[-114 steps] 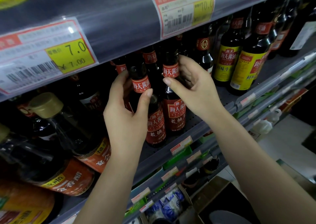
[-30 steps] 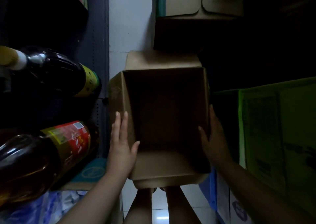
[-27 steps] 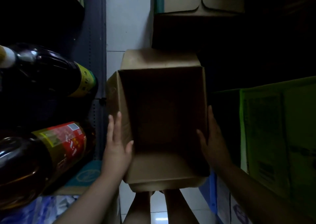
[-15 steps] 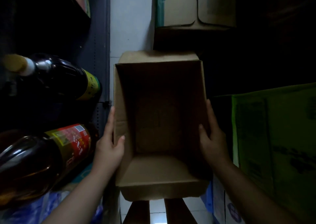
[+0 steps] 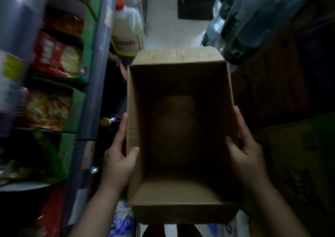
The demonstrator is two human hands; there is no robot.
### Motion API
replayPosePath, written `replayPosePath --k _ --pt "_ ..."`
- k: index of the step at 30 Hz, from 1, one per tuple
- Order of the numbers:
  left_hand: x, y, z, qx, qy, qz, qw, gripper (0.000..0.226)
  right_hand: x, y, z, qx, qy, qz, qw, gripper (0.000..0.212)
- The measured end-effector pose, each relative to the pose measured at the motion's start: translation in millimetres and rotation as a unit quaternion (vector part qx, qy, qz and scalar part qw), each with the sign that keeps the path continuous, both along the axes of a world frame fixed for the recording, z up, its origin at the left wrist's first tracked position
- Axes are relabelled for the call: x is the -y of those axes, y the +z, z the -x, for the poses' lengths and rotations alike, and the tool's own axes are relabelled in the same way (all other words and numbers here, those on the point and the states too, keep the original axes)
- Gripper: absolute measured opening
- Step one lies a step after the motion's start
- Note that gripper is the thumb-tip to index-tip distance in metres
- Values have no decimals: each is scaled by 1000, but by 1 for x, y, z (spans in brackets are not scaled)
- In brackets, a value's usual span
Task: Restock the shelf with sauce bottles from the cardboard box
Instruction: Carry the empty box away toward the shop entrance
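Note:
I hold an open brown cardboard box (image 5: 178, 70) in front of me with both hands. No bottles show inside it; only its bare bottom is visible. My left hand (image 5: 120, 157) grips the left wall, thumb inside. My right hand (image 5: 244, 146) grips the right wall, thumb over the rim. A dark sauce bottle with a gold cap (image 5: 108, 121) stands low on the shelf just left of the box.
Shelves on the left hold packets in green trays (image 5: 54, 104). A large pale jug with an orange cap (image 5: 128, 28) stands ahead on the left. Plastic-wrapped bottles (image 5: 235, 19) and dark cartons (image 5: 282, 84) crowd the right. White floor tiles show ahead.
The box has come up off the floor in both hands and my view has risen: shelf packets and the jug now show. Earlier still, both hands were on sauce bottles on the shelf.

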State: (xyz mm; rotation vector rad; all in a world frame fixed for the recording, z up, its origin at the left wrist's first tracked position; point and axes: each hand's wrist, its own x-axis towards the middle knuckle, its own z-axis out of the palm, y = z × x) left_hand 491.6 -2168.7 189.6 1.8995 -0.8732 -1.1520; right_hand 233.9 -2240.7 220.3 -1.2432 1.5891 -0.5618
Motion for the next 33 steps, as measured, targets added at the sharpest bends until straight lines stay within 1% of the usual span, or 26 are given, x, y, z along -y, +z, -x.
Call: replayPosePath --k 8,12,17,19,22,26,33 --pt "16 141 -4 5 5 67 998 86 11 133 -8 -3 -3 79 997 70" --pt "14 197 -6 18 1 97 995 89 9 183 -8 3 -7 107 994 70" --pt "7 258 -8 47 11 129 990 85 -1 239 -11 -36 29 138 989 74" --pt "2 281 -11 51 20 132 990 84 -3 256 -13 -32 34 147 988 75" --pt "3 305 -16 65 15 137 988 88 -4 281 -18 -26 34 166 985 75" --pt "19 324 -25 39 3 154 987 88 2 307 -25 -23 16 177 984 76" --pt "62 337 -30 14 -11 151 988 88 35 325 -29 -18 -8 175 984 76"
